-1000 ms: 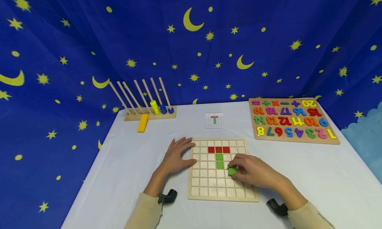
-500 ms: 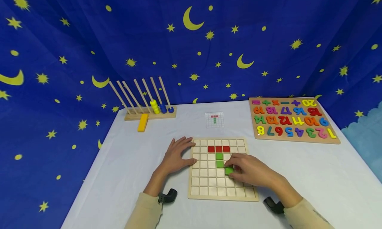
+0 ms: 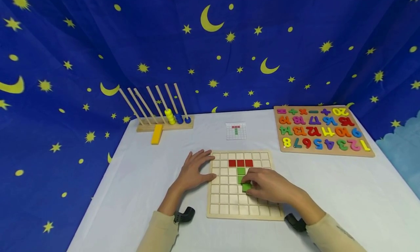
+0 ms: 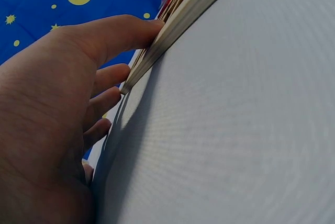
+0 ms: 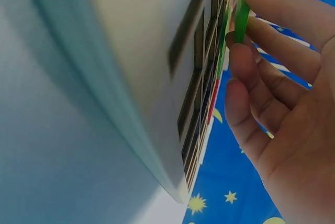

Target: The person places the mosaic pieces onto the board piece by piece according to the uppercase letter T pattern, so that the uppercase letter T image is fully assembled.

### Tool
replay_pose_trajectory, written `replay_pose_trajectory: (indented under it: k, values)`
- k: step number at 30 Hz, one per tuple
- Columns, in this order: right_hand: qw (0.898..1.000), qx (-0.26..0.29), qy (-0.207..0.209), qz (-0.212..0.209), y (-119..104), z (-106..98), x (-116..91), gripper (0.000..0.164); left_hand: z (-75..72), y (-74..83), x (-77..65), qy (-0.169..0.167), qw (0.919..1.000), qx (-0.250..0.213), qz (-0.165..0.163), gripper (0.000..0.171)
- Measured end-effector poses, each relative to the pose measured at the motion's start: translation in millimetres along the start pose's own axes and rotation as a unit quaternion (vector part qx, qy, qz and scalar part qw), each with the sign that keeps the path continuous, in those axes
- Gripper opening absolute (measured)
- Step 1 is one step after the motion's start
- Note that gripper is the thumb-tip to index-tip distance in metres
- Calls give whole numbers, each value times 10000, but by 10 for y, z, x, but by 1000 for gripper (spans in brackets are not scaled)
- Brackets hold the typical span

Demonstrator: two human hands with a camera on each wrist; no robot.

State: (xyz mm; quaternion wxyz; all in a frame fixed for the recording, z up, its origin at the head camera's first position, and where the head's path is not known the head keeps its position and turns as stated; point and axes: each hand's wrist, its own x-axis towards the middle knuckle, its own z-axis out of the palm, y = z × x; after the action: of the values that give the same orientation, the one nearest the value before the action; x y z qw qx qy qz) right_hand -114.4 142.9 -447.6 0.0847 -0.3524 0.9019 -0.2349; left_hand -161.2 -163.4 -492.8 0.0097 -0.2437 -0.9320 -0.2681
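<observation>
A wooden grid board lies on the white table with three red square tiles in a row and green tiles below the middle one. My right hand pinches another green tile between thumb and fingers, just under the column of green. In the right wrist view this green tile appears edge-on, a little off the board. My left hand rests at the board's left edge, fingers spread and thumb on the rim; the left wrist view shows the thumb touching that edge.
Behind the board lies a small pattern card with a red and green T. A wooden bead rack with upright pegs stands at the back left, a yellow block against it. At right is a number puzzle board.
My right hand has moved left over the board with the green tile, bringing it close under the green column. The left hand has stayed in place.
</observation>
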Motion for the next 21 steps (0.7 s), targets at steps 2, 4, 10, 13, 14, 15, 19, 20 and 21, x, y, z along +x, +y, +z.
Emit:
replay_pose_trajectory:
  k: [2,4,10,13,14,15,19,20,21]
  values:
    - [10000,-40,14,-32,-3,4,9,22,-5,0,2,-22,10000,8,-39,67]
    - [9999,-74,41,-88,-13,1,19,22,-8,-3,4,-21,10000,2,-31,67]
    - [9997,-113,81,-175,-58,-8,60,22,-12,-2,4,-55,10000,-54,-20,67]
    - [9999,-91,-16,-124,-79,-2,79,23,-12,4,3,-50,10000,-83,3,67]
    - [9999,-105,-54,-106,-82,1,85,23,-12,5,4,-52,9999,-89,6,66]
    - [9998,-125,-84,-98,-88,3,90,24,-13,6,5,-54,10000,-83,8,66]
    - [9995,-240,-134,-122,-88,21,106,24,-17,7,4,-64,10000,-28,1,66]
    - [9995,-257,-143,-136,-88,24,110,24,-19,8,3,-59,10000,-27,3,67]
    - [9994,-263,-154,-148,-88,27,113,24,-20,9,1,-59,10000,-25,2,67]
